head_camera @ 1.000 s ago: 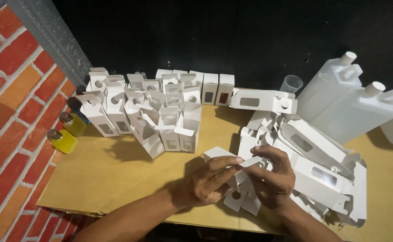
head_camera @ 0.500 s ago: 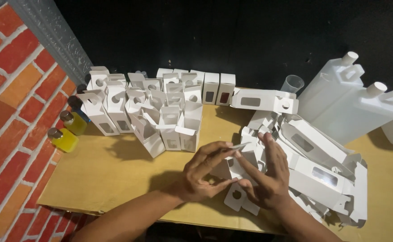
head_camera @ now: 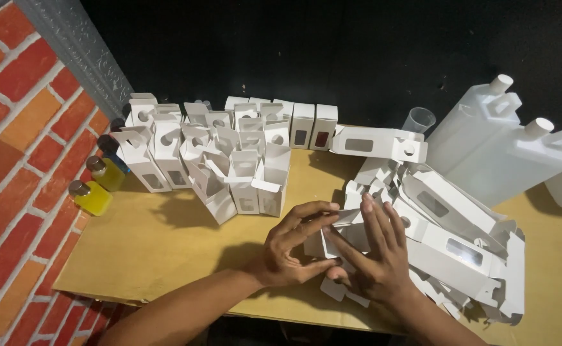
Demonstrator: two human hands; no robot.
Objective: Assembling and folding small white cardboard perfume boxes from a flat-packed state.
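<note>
Low in the middle of the tan cardboard-covered table [head_camera: 165, 256], both hands at work on 1 small white carton blank [head_camera: 343, 234], partly folded, held just above the table top and close to its front edge. Left hand [head_camera: 292, 247] curled in a loose claw, thumb and fingertips pinching the blank's left edge, not fully closed. Right hand [head_camera: 374, 256] seen from the back, fingers [head_camera: 383, 221] stretched nearly straight and spread a little, pressed flat against the blank's right side, thumb tucked below toward the left hand. Whether the right thumb grips the card cannot be told. Just right of the hands, touching or nearly so, a loose heap of flat white window cartons [head_camera: 454, 237] reaching to the table's right front. Behind the hands, a cluster of erected small white cartons [head_camera: 229, 160] with open top flaps and hang tabs, standing upright in rough rows. Behind the heap, 1 long white carton [head_camera: 377, 144] lying on its side. At far right, 2 large white plastic jugs [head_camera: 505, 147] leaning against the black wall, a small clear cup [head_camera: 417, 120] just left of them. At far left by the brick wall [head_camera: 18, 128], small bottles of yellow liquid [head_camera: 92, 195].
</note>
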